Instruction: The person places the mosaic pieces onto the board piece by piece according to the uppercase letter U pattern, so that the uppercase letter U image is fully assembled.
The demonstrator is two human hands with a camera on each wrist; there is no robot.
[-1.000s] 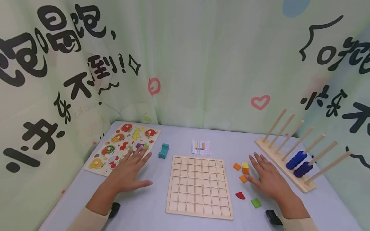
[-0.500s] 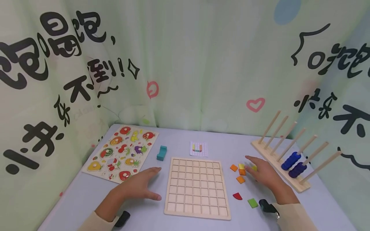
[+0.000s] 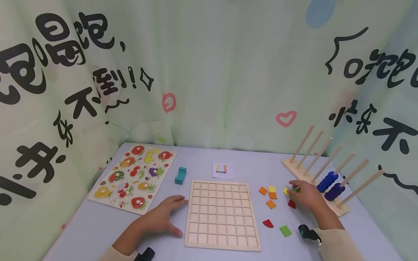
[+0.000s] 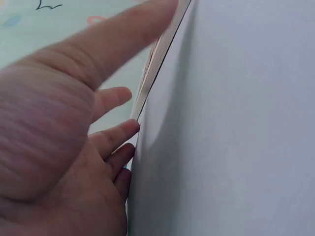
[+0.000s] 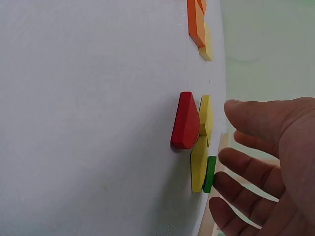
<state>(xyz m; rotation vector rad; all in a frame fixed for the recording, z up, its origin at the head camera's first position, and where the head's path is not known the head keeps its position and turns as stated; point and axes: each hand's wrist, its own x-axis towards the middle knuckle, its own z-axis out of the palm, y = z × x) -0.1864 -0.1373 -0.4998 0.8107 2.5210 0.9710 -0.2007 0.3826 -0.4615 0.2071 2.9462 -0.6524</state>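
Where flat yellow tiles lie, the right hand is poised

Toward the table's right edge, its fingers are held apart — nothing visibly pinched. Between the side edges, presumably for easy reach, a pale wooden grid board is laid — left hand spread alongside.

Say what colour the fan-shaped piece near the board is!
Red: the piece shows best in the head view.

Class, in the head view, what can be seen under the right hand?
A yellow piece, a green piece and a red piece peek out around the right hand; anything it covers there is hidden.
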